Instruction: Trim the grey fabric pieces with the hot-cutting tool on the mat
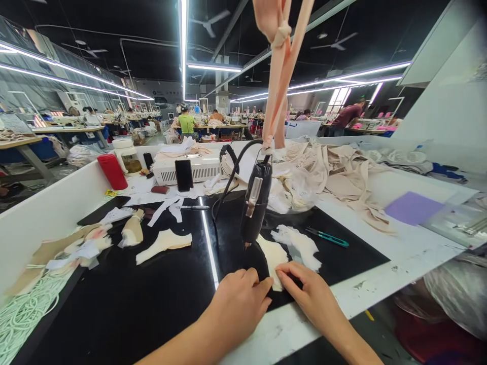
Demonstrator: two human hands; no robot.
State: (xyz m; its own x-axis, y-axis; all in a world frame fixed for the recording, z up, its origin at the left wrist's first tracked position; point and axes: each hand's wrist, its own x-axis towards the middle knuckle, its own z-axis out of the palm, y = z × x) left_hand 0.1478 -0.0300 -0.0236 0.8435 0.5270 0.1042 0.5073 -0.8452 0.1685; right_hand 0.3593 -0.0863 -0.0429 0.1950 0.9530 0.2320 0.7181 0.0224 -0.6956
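Observation:
A cream fabric piece (274, 257) lies on the black work mat, its near end between my two hands. My left hand (243, 300) is closed, with thumb and forefinger together at the left edge of that end. On the other side, my right hand (307, 287) pinches its right edge between thumb and fingertips. Just beyond my hands hangs a black hand tool (256, 205) with a metal lever, its narrow tip pointing down beside the piece. Knotted peach fabric straps (279, 86) hold it up, and a black cord runs from it.
White fabric pieces (299, 246) and teal thread snips (327, 236) lie to the right. Another cream piece (163, 246) is at left, near mint-green cord (36, 309). Behind stand a phone (184, 175), a white machine box (207, 171) and heaped beige fabric (335, 170). People work farther back.

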